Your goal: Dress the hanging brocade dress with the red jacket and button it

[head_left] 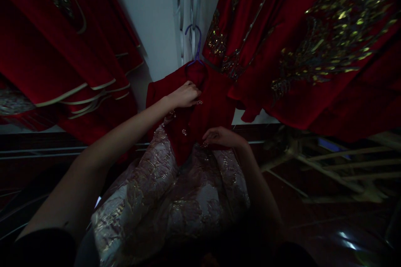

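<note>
A small red sleeveless top (208, 108) hangs from a purple hanger (198, 46), with sparkling ornamental buttons (184, 132) down its front. Below it, partly overlapping, spreads a pale brocade cloth (147, 175) with metallic gold pattern and beaded trim at its upper left. My left hand (187, 94) is closed on the front of the red top, just under the neckline, next to one sparkling button. Lower and to the right, my right hand (223, 137) has its fingers bent together at the top's lower part, near another beaded ornament; what they pinch is hidden.
Large red garments hang on both sides, the left one (78, 58) with pale piping, the right one (275, 71) with gold sequins. A white metal rail (193, 0) holds the hanger before a pale wall. At right stands a light slatted rack (338, 167) on a dark floor.
</note>
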The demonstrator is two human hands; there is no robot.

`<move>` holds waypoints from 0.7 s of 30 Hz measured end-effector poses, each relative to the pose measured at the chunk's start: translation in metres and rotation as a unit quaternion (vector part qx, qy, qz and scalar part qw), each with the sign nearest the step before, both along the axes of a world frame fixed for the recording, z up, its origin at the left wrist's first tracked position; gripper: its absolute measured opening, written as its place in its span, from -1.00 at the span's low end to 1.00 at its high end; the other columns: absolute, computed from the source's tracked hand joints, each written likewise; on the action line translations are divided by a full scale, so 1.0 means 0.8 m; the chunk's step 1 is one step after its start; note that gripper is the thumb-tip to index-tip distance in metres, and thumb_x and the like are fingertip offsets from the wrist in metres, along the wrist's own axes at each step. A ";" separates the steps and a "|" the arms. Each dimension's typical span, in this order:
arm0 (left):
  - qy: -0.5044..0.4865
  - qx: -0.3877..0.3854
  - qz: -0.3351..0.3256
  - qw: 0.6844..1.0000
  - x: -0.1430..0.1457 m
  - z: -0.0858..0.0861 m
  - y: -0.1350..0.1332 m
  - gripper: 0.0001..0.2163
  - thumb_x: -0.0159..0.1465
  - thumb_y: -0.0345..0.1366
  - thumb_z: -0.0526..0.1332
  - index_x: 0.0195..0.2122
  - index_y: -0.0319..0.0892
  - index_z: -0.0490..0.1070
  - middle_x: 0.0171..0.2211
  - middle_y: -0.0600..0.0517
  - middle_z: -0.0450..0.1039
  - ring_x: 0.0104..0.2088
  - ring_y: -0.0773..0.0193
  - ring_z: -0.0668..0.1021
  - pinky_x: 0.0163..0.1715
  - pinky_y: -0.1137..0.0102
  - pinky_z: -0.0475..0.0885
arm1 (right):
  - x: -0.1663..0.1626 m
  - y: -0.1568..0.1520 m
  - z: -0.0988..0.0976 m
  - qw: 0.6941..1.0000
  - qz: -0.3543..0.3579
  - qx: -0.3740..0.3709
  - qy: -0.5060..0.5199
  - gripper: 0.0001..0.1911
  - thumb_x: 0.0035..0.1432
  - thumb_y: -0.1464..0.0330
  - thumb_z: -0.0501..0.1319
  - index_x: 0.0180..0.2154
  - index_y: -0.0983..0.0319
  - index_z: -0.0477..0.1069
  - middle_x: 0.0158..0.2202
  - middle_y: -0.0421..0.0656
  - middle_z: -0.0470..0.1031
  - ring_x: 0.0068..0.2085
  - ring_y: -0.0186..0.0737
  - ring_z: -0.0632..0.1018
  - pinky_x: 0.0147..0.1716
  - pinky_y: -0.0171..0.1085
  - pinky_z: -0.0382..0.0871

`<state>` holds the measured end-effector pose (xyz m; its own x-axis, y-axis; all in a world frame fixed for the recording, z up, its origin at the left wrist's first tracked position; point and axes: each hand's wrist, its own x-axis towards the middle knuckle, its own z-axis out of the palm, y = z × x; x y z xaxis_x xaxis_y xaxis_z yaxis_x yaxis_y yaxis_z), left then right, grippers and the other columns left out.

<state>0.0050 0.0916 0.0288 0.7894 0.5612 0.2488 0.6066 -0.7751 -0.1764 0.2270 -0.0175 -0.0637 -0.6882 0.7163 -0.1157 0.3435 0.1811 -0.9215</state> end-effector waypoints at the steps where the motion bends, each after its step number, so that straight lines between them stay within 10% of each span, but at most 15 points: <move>1: -0.002 -0.004 -0.002 1.000 0.001 0.002 0.002 -0.80 0.21 -0.23 0.20 -0.26 -0.24 0.49 -0.27 -0.13 0.51 -0.10 0.11 0.47 0.08 0.20 0.14 | -0.001 0.000 0.001 1.000 -0.004 0.002 -0.002 -0.73 0.07 0.24 0.25 -0.22 0.27 0.46 -0.25 -0.10 0.60 -0.21 -0.22 0.60 -0.14 -0.18 0.46; 13: -0.006 0.038 -0.004 0.999 0.001 0.001 -0.007 -0.74 0.29 -0.20 0.09 -0.25 -0.25 0.50 -0.32 -0.13 0.51 -0.15 0.12 0.52 0.22 0.13 0.03 | -0.023 -0.003 -0.006 0.996 -0.040 0.078 0.018 -0.71 0.11 0.21 0.24 -0.17 0.25 0.42 -0.23 -0.10 0.55 -0.20 -0.25 0.56 -0.14 -0.21 0.44; 21: -0.094 -0.080 0.130 0.984 -0.005 -0.033 -0.018 -0.70 0.24 -0.12 0.13 -0.33 -0.25 0.51 -0.32 -0.23 0.53 -0.13 -0.05 0.53 -0.06 0.17 0.29 | -0.110 0.052 0.052 0.930 -0.257 0.219 0.143 -0.50 0.29 0.07 -0.06 0.18 0.13 0.08 0.20 -0.05 0.24 0.23 -0.23 0.29 0.23 -0.16 0.17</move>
